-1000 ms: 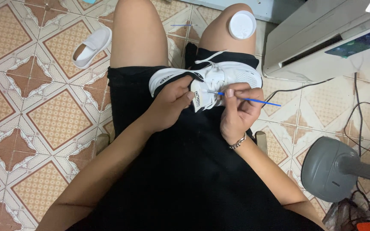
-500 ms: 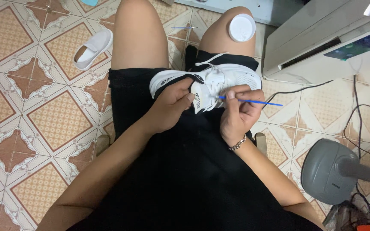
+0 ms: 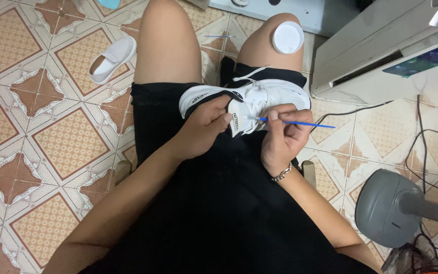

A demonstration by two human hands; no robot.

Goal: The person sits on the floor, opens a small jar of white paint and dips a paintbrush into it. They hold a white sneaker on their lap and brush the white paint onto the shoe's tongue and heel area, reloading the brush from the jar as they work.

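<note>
Head view, looking straight down at a seated person's lap w/ black shorts and bare knees toward 12 o'clock. A white sneaker lies across the lap near frame centre, toe end pointing to about 3 o'clock, heel to 9, its tongue flipped up toward the viewer. Left hand comes in from 7 o'clock and grips the shoe at its opening: fingers curled and pressed together around the tongue and collar, thumb on top. Right hand comes in from 5 o'clock, just beside the left; thumb and forefinger pinch a thin blue stick, other fingers folded under. The stick's tip sits against the shoe by the tongue, its free end pointing out to 3 o'clock. What's on the tip is too small to tell, poss. a brush or swab. A metal bracelet circles the right wrist. A round white lid rests on the right knee at 1 o'clock. On the patterned tile floor, a second white shoe lies at 10 o'clock, well apart from the lap. A white appliance fills the 2 o'clock corner, black cables trail at 3 o'clock, and a grey fan base sits at 4 o'clock.
</note>
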